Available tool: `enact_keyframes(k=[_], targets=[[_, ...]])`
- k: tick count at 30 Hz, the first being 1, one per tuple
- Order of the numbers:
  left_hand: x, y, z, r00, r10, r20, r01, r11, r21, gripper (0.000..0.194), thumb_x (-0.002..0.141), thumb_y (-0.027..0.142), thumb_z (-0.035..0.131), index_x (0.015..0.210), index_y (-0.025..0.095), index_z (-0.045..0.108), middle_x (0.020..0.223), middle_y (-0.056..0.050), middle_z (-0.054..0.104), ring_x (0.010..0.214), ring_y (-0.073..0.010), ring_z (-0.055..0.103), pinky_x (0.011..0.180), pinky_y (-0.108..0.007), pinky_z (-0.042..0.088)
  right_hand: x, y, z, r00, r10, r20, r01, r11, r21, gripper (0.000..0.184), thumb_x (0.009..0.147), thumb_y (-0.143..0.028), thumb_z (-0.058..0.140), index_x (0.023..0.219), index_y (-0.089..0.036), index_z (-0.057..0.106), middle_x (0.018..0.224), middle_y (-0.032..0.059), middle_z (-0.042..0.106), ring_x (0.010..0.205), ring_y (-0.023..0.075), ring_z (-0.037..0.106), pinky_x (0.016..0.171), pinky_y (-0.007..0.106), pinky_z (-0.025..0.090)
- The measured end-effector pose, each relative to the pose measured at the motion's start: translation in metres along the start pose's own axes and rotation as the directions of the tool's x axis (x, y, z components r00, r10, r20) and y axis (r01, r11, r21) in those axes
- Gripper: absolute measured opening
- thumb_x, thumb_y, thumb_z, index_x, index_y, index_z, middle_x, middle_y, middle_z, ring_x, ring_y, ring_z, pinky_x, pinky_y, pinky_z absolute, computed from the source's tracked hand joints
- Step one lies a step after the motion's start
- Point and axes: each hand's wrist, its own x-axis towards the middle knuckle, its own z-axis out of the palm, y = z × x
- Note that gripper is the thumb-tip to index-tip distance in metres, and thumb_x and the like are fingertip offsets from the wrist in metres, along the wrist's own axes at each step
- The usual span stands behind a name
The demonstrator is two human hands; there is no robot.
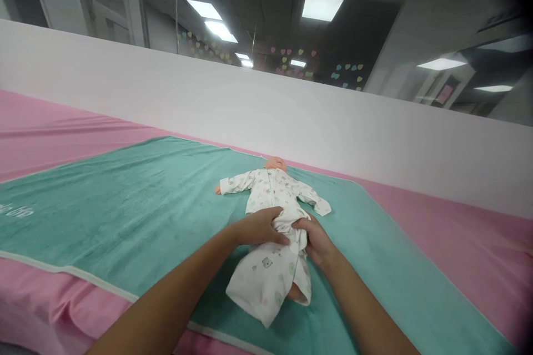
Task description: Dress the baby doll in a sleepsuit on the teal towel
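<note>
The doll point(272, 191) lies on a green blanket point(125, 194) in white clothes point(266, 277). From far off, I have my left hand point(260, 226) and right hand point(317, 238) at its middle, fingers pinching the bunched clothes. Pink cloth point(54, 122) lies under the blanket.

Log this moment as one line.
doll: on its back, teal blanket beneath | left hand: gripping clothes at waist | right hand: gripping clothes at waist
</note>
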Motion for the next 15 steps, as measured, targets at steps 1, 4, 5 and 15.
enact_keyframes(k=[1, 4, 5, 15], targets=[[0.0, 0.0, 0.0, 1.0, 0.013, 0.009, -0.012, 1.0, -0.014, 0.045, 0.057, 0.042, 0.072, 0.096, 0.022, 0.06, 0.095, -0.004, 0.062, 0.089, -0.027, 0.056, 0.066, -0.027, 0.039, 0.0, -0.001, 0.001, 1.0, 0.002, 0.009, -0.002, 1.0, -0.01, 0.035, 0.056, -0.016, 0.061, 0.091, -0.016, 0.066, 0.084, 0.0066, 0.068, 0.073, 0.023, 0.062, 0.064, 0.031, 0.047], [0.0, -0.001, 0.001, 0.999, -0.005, -0.05, 0.003, 0.999, -0.04, 0.037, 0.064, 0.04, 0.068, 0.095, 0.023, 0.06, 0.098, -0.004, 0.062, 0.093, -0.0266, 0.055, 0.071, -0.028, 0.04, -0.003, -0.006, 0.005, 1.0, 0.011, 0.027, -0.009, 0.997, -0.07, 0.04, 0.058, -0.022, 0.067, 0.097, -0.017, 0.065, 0.083, 0.0065, 0.069, 0.071, 0.0228, 0.062, 0.065, 0.033, 0.047], [0.0, -0.001, 0.003, 0.996, -0.017, -0.089, 0.012, 0.998, -0.056, 0.035, 0.065, 0.04, 0.068, 0.095, 0.023, 0.06, 0.099, -0.004, 0.062, 0.094, -0.0263, 0.055, 0.072, -0.029, 0.04, -0.005, -0.009, 0.007, 1.0, 0.014, 0.023, -0.012, 0.994, -0.105, 0.041, 0.058, -0.025, 0.069, 0.098, -0.017, 0.064, 0.084, 0.0068, 0.069, 0.071, 0.023, 0.062, 0.067, 0.034, 0.047], [0.002, -0.001, 0.009, 0.973, 0.063, -0.22, -0.12, 0.958, -0.26, 0.011, 0.074, 0.025, 0.057, 0.084, 0.018, 0.057, 0.082, 0.0, 0.06, 0.081, -0.0177, 0.055, 0.072, -0.027, 0.041, -0.013, -0.025, 0.015, 0.981, -0.034, 0.192, 0.118, 0.889, -0.443, 0.061, 0.054, -0.026, 0.077, 0.112, -0.025, 0.058, 0.105, 0.0045, 0.063, 0.098, 0.028, 0.057, 0.082, 0.04, 0.045]])
